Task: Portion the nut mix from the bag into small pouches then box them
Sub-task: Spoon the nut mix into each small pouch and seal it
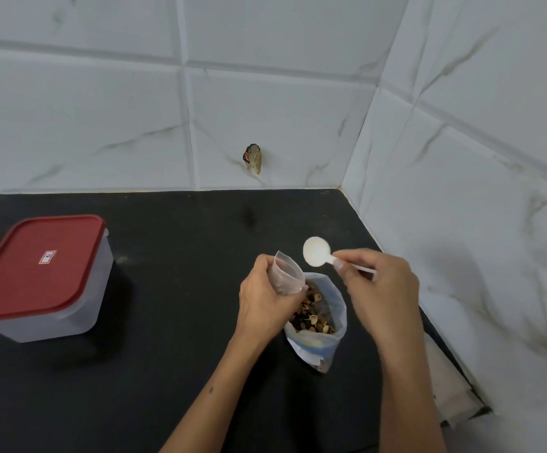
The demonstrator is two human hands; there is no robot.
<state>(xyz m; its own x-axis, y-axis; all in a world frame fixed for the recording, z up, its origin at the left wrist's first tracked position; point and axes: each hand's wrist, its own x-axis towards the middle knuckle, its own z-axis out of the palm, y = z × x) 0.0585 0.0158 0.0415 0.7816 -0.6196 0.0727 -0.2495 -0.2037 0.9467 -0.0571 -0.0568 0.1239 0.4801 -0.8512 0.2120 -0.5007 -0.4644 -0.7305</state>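
An open clear bag of nut mix [318, 317] stands on the black counter [174, 322] between my hands. My left hand [264, 297] grips a small clear pouch [288, 273], mouth open and tilted up, just left of the bag's opening. My right hand [381, 284] pinches the handle of a white plastic spoon [317, 251]. The spoon's bowl looks empty and hovers above the pouch and bag. A clear plastic box with a red lid [38, 269] sits shut at the counter's left.
White marble-look tiled walls meet in a corner at the counter's back right. A small torn spot [253, 158] marks the back wall. The counter's right edge runs along the right wall.
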